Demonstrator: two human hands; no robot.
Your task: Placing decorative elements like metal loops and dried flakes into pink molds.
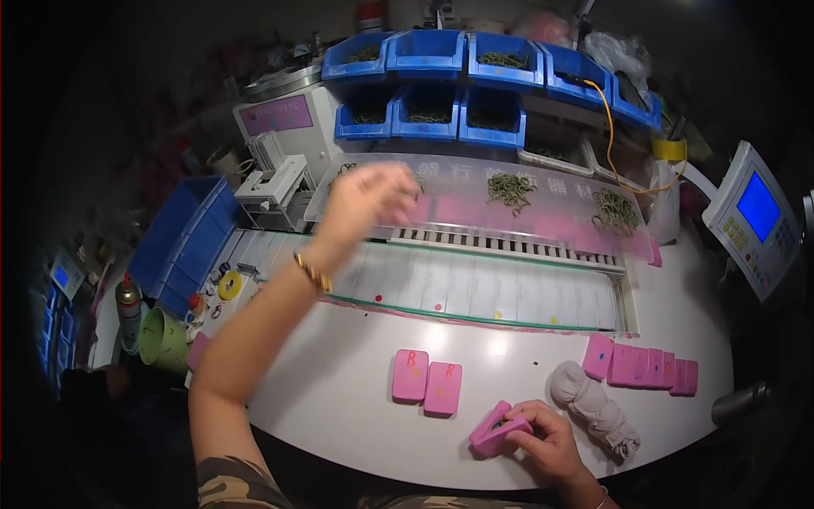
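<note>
In the head view, the right hand [547, 437] holds a small pink case [496, 433] tilted open at the near edge of the white table [339, 382], its long axis running low-left to upper-right, opening facing up and right. The left hand [369, 199], fingers loosely curled and blurred, reaches over the clear tray [543, 222] near green coils [510, 190]; whether it holds anything I cannot tell. A steady case and a light pinch would serve best.

I see a white desk [356, 382] under bright overhead light. Blue bins [428, 53] line the shelf behind it; a blue-screened control panel [755, 216] stands right. The surroundings are dark.
</note>
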